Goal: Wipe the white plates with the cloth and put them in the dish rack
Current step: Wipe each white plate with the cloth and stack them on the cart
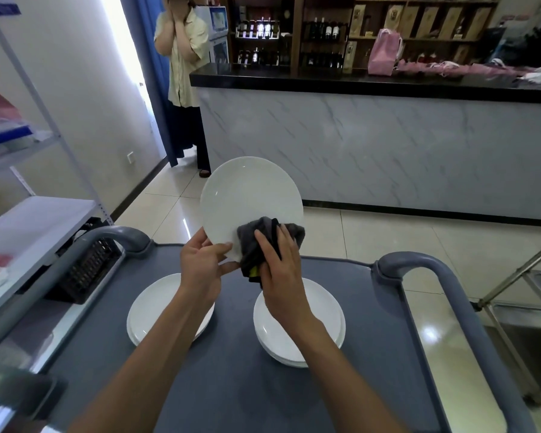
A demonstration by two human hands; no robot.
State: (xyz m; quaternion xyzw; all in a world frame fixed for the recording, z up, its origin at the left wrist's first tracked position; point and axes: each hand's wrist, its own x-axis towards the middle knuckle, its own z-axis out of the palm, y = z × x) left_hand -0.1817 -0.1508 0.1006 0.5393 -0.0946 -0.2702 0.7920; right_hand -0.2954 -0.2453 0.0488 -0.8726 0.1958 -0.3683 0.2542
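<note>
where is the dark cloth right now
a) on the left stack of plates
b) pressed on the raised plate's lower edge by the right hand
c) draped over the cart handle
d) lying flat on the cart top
b: the right hand grips the dark cloth against the lower edge of the raised white plate, which the left hand steadies.

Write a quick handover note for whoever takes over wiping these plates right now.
Left hand grips the lower edge of a white plate, held tilted up above the cart.
Right hand presses a dark grey cloth against that plate's lower right face, fingers curled on the cloth.
Two stacks of white plates sit on the grey cart top: left stack, right stack.
Done: wiping of the held plate is under way. I cannot tell which stack is wiped.
Left: finish this plate and rack it, then the rest. No dish rack is clearly in view.
</note>
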